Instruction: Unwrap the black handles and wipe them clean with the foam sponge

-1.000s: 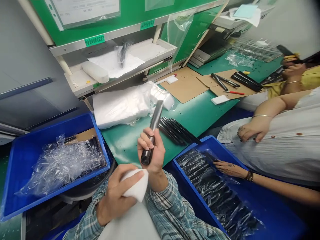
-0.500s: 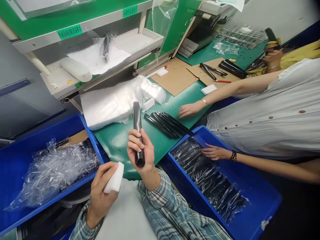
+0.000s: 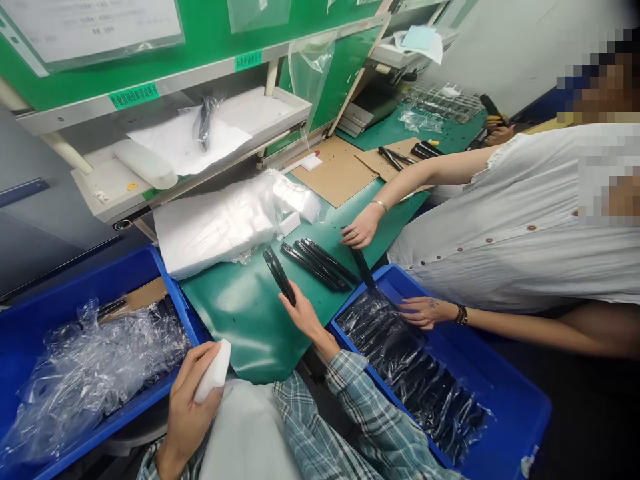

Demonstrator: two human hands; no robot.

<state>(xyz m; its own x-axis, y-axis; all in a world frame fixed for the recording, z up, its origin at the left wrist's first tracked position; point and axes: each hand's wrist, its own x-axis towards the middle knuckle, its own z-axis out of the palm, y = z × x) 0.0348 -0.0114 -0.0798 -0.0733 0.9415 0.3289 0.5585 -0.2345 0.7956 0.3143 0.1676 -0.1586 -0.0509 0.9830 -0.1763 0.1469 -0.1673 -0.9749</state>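
My left hand [image 3: 186, 408] is closed around a white sponge block [image 3: 215, 372], low in front of my body. In my right hand [image 3: 303, 312] is a long, glossy black plastic piece [image 3: 278, 272], gripped at its near end and tilted over the green mat [image 3: 235, 310]. Just right of it, several similar black pieces [image 3: 317, 265] lie side by side on the mat. Whether the held piece touches the mat I cannot tell.
A blue bin [image 3: 505, 393] at the right holds bagged black pieces. A co-worker's hand [image 3: 364, 225] holds a black piece above it; the other hand [image 3: 426, 312] rests there. Another blue bin [image 3: 30, 300] contains clear bags [image 3: 100, 373]. White sponge packs [image 3: 215, 230] lie below the shelf.
My right hand has turned and lowered the black piece towards the row on the mat. The co-worker's upper hand has picked up a black piece from the row and brought it to the bin.
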